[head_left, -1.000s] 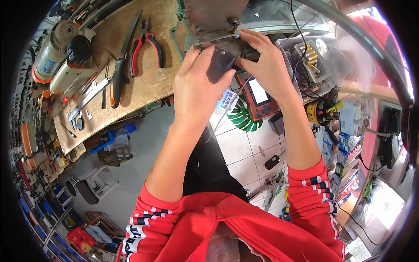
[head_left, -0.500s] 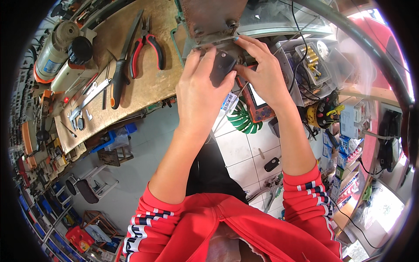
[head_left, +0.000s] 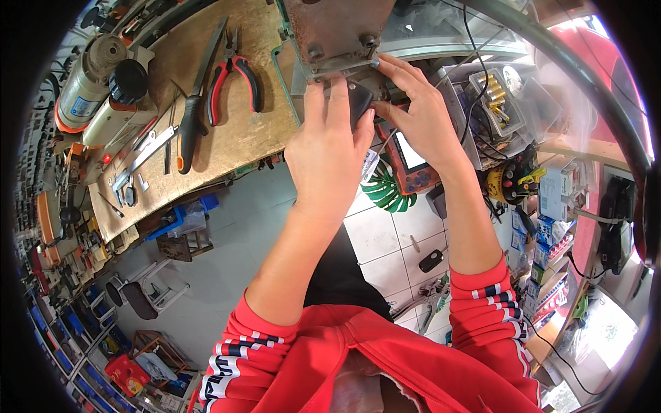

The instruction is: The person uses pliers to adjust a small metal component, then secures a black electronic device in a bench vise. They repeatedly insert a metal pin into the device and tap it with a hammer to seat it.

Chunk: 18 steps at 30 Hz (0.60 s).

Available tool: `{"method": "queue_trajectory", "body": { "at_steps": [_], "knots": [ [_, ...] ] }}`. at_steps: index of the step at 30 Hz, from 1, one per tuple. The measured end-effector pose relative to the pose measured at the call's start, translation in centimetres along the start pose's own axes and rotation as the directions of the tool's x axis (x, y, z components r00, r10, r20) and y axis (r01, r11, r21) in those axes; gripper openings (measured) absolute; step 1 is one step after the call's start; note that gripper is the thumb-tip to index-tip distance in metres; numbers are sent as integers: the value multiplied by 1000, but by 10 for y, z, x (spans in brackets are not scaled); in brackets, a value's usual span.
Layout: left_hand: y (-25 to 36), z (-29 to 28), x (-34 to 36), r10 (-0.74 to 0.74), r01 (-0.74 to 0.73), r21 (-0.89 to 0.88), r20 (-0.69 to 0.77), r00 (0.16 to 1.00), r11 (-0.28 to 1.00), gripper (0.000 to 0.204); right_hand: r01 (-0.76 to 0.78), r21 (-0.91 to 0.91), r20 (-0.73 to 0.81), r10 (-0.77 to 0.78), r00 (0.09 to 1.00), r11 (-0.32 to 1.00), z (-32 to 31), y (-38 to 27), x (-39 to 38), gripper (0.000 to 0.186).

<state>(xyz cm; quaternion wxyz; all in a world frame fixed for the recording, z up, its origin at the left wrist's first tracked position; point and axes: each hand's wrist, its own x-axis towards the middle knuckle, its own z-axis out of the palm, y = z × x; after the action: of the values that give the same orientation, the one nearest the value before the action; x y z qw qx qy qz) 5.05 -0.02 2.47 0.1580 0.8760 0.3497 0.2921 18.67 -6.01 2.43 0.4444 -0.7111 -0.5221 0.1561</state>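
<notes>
A black key fob [head_left: 358, 102] with a small silver spot near its corner sits beneath a brownish metal plate [head_left: 337, 31] of a green-framed machine. My left hand [head_left: 327, 134] is closed on the fob, two fingers laid over it and the thumb along its near edge. From the other side, my right hand [head_left: 420, 113] steadies it with the thumb at its right edge. The right forefinger reaches up to the end of a thin metal bar under the plate. Where the fob meets the machine is hidden by my fingers.
Left of my hands, a wooden bench [head_left: 255, 134] carries red-and-black pliers [head_left: 234, 79], a file [head_left: 189, 127] and a caliper [head_left: 148, 155]. On the right are a red handheld device [head_left: 420, 179], a box of brass parts [head_left: 496, 103] and black cables. Another black fob [head_left: 431, 260] lies lower down.
My left hand has turned and its fingers have moved further over the fob, covering more of it. The fob has tilted. My right hand keeps nearly the same place.
</notes>
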Motion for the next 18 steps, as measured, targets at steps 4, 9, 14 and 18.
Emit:
{"method": "queue_trajectory", "body": {
  "at_steps": [4,9,14,18],
  "knots": [
    [5,7,-1,27,-23,96,-42,999,995,52,6,21,1,-6,1000,1000,1,1,-1,54],
    [6,7,1,48,-45,139,-24,999,989,53,18,55,-7,-17,1000,998,2,2,-2,54],
    [0,5,9,93,-92,140,5,996,986,47,75,51,-14,-74,997,996,2,5,-2,55],
    [-1,6,12,102,-102,102,15,995,989,45,92,46,-15,-92,996,995,1,7,-2,56]
  ]
}}
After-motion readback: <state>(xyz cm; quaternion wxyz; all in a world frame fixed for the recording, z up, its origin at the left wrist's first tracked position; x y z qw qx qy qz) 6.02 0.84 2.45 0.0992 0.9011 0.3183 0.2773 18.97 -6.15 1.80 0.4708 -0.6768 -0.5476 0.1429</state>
